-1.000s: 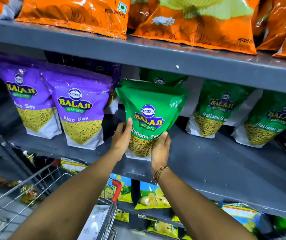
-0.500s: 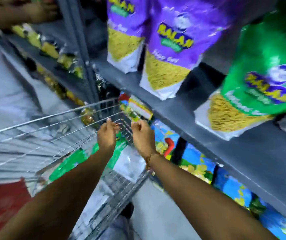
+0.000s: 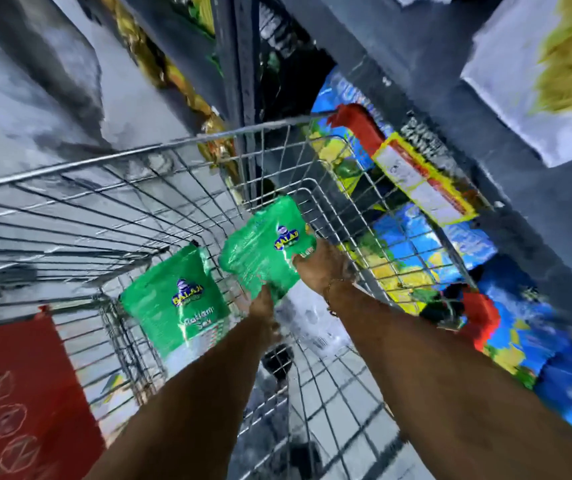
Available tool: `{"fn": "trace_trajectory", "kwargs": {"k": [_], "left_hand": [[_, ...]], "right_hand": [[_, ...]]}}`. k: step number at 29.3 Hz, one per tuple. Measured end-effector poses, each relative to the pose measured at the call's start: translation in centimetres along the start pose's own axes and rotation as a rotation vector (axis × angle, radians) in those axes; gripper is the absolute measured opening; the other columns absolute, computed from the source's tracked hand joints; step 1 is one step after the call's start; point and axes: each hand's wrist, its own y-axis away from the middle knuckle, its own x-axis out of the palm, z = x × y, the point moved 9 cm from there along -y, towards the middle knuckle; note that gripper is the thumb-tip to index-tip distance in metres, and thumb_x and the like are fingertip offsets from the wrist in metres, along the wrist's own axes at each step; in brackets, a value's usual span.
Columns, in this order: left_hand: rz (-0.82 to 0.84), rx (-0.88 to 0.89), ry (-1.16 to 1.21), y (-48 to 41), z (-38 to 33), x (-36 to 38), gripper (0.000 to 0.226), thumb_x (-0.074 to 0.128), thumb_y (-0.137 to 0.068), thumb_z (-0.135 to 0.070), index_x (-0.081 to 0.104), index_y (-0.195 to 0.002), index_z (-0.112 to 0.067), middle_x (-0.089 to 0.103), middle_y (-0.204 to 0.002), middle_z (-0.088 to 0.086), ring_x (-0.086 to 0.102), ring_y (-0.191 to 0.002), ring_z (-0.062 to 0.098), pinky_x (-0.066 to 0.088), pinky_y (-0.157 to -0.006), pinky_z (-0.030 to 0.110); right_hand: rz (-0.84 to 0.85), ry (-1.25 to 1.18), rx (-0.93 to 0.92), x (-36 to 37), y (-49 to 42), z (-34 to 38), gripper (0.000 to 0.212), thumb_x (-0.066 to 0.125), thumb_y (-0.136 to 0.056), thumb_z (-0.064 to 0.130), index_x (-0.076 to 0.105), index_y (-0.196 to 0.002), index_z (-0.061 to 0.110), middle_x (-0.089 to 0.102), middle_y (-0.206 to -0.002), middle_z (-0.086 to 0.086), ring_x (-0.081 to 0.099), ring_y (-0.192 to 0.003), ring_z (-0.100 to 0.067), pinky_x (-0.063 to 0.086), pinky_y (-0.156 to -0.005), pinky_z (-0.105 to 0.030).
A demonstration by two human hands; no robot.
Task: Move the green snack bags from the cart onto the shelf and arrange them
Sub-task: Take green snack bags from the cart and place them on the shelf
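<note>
A green snack bag [image 3: 263, 252] hung inside the wire cart [image 3: 160, 188], up near its right wall, gripped from two sides. The right hand [image 3: 319, 268] clasped the bag's right edge, its fingers [image 3: 303, 258] curled over the front just beside the printed logo. The left hand [image 3: 263, 303] held the bag's lower corner from beneath; its fingers were folded under the packet and mostly hidden, so only the pinch on that corner could be made out. A thin bracelet [image 3: 329, 296] circled the right wrist.

Just left of the held bag, a second green bag [image 3: 177, 306] stood tilted in the cart, apart from both hands, partly covered at its lower edge by the left forearm. A red panel [image 3: 18, 386] lay at the cart's near left end. Past the right wall of the cart, blue and yellow packets [image 3: 426, 244] filled the low grey shelf [image 3: 506, 188], with a yellow-framed price tag [image 3: 419, 178] on its edge. Motion blur softened everything.
</note>
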Motion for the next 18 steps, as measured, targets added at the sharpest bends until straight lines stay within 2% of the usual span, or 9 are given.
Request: {"fn": "trace_trajectory", "kwargs": {"k": [1, 3, 6, 11, 12, 14, 16, 17, 18], "left_hand": [[-0.002, 0.018, 0.014, -0.2, 0.2, 0.2, 0.039, 0.030, -0.094, -0.046, 0.046, -0.078, -0.014, 0.058, -0.059, 0.003, 0.054, -0.037, 0.014, 0.038, -0.034, 0.015], [-0.003, 0.032, 0.075, -0.2, 0.7, 0.3, 0.039, 0.029, -0.095, -0.043, 0.041, -0.068, -0.017, 0.056, -0.042, -0.003, 0.051, -0.032, 0.011, 0.039, -0.042, 0.021], [0.026, 0.032, 0.144, 1.1, 1.2, 0.4, 0.038, 0.027, -0.096, -0.041, 0.046, -0.075, -0.016, 0.057, -0.061, 0.002, 0.053, -0.055, 0.016, 0.038, -0.055, 0.024], [-0.155, 0.252, 0.132, 5.8, -1.4, -2.9, 0.033, 0.042, -0.094, -0.030, 0.050, -0.074, -0.006, 0.054, -0.036, 0.004, 0.051, -0.033, 0.014, 0.038, -0.033, 0.016], [-0.206, 0.344, 0.119, 7.1, -2.6, -3.5, 0.036, 0.045, -0.092, -0.031, 0.054, -0.081, 0.002, 0.059, -0.043, 0.010, 0.055, -0.038, 0.017, 0.039, -0.033, 0.015], [-0.305, 0.504, 0.076, 8.5, -5.0, -4.5, 0.056, 0.052, -0.085, -0.041, 0.054, -0.108, 0.010, 0.064, -0.078, 0.028, 0.068, -0.067, 0.027, 0.053, -0.053, 0.023], [-0.327, 0.692, 0.008, 15.8, -6.4, -4.7, 0.054, 0.053, -0.086, -0.038, 0.053, -0.107, 0.012, 0.056, -0.072, 0.026, 0.066, -0.058, 0.004, 0.049, -0.050, 0.016], [-0.357, 0.739, -0.045, 17.0, -7.8, -4.5, 0.043, 0.051, -0.089, -0.033, 0.053, -0.099, 0.009, 0.054, -0.071, 0.023, 0.064, -0.056, 0.003, 0.046, -0.053, 0.018], [-0.408, 0.820, -0.064, 19.6, -8.4, -4.6, 0.044, 0.050, -0.090, -0.031, 0.054, -0.102, 0.011, 0.056, -0.077, 0.023, 0.064, -0.070, 0.014, 0.042, -0.064, 0.025]], "right_hand": [[0.032, -0.014, 0.003, 0.6, -0.1, -0.2, 0.052, 0.056, -0.084, 0.037, 0.049, -0.127, 0.009, 0.056, -0.133, -0.020, 0.049, -0.127, -0.035, 0.039, -0.106, -0.040], [0.057, 0.010, 0.010, 1.3, 0.0, -0.8, 0.050, 0.054, -0.085, 0.034, 0.046, -0.127, 0.008, 0.054, -0.134, -0.022, 0.049, -0.125, -0.039, 0.041, -0.104, -0.045], [0.065, 0.037, 0.026, 1.4, 1.5, -0.8, 0.044, 0.051, -0.088, 0.020, 0.040, -0.127, 0.004, 0.053, -0.131, -0.026, 0.051, -0.122, -0.042, 0.043, -0.101, -0.047], [0.064, -0.080, -0.040, 0.7, 6.3, 1.5, 0.047, 0.048, -0.087, 0.015, 0.036, -0.129, -0.001, 0.049, -0.133, -0.029, 0.048, -0.126, -0.040, 0.042, -0.100, -0.045], [0.043, -0.109, -0.059, -0.1, 7.3, 2.1, 0.044, 0.047, -0.087, 0.016, 0.038, -0.128, 0.000, 0.049, -0.133, -0.028, 0.048, -0.126, -0.040, 0.042, -0.102, -0.045], [0.016, -0.202, -0.078, -1.3, 8.8, 3.3, 0.039, 0.043, -0.091, 0.015, 0.042, -0.126, -0.003, 0.052, -0.130, -0.027, 0.050, -0.123, -0.039, 0.041, -0.102, -0.043], [-0.060, -0.365, -0.142, -5.2, 14.4, 3.5, 0.038, 0.038, -0.094, 0.013, 0.041, -0.127, -0.007, 0.052, -0.130, -0.027, 0.051, -0.120, -0.036, 0.041, -0.099, -0.037], [-0.062, -0.432, -0.143, -5.7, 14.9, 3.9, 0.038, 0.037, -0.095, 0.011, 0.040, -0.128, -0.008, 0.050, -0.132, -0.027, 0.050, -0.121, -0.035, 0.041, -0.098, -0.034], [-0.088, -0.481, -0.151, -7.3, 17.0, 3.7, 0.039, 0.036, -0.095, 0.010, 0.038, -0.129, -0.008, 0.050, -0.133, -0.025, 0.049, -0.122, -0.035, 0.040, -0.097, -0.032]]}}
